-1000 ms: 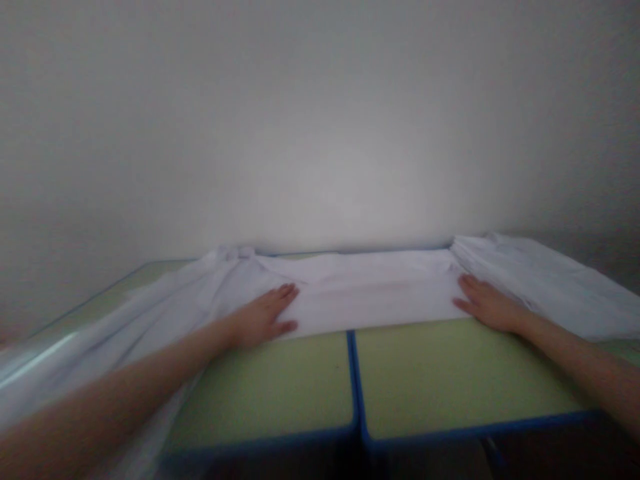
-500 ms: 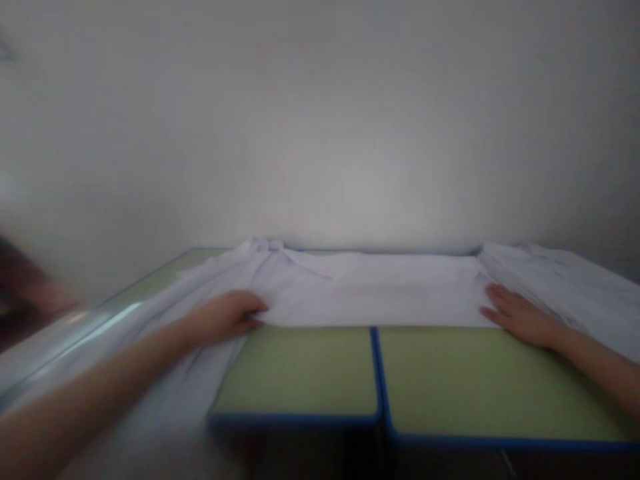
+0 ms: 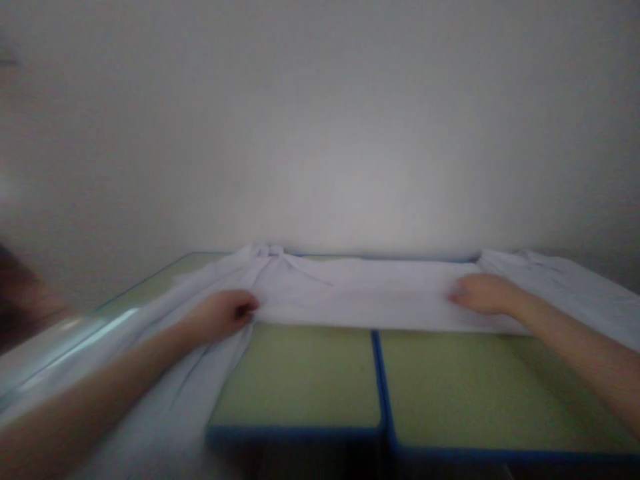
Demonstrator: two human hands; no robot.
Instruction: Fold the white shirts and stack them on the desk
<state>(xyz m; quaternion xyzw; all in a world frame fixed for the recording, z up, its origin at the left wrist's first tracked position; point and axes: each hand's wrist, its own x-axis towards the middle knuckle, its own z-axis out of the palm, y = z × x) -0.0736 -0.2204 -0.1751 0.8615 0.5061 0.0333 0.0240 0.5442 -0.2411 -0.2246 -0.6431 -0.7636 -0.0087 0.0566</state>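
Observation:
A white cloth garment [image 3: 370, 293] lies as a long, flat folded band across the far part of two green-topped desks, its collar-like bunched end [image 3: 267, 251] at the left. My left hand [image 3: 225, 315] is closed in a pinch on the near left edge of the white cloth. Over the right part of the band is my right hand [image 3: 483, 293], fingers pointing left; motion blurs the fingertips, so their grip is unclear. More white cloth [image 3: 565, 280] is heaped beyond my right forearm, and loose cloth [image 3: 195, 387] spreads down under my left forearm.
Two desktops [image 3: 310, 380] with blue edging meet at a narrow seam [image 3: 381, 380]. A pale wall [image 3: 350, 133] rises directly behind them. At the far left edge is a blurred dark reddish shape [image 3: 23, 300]. Light reflects off the left desk surface.
My right hand has lifted from lying spread on the cloth's right end and shifted left over the band. My left hand's fingers have closed at the cloth's edge, moving slightly left.

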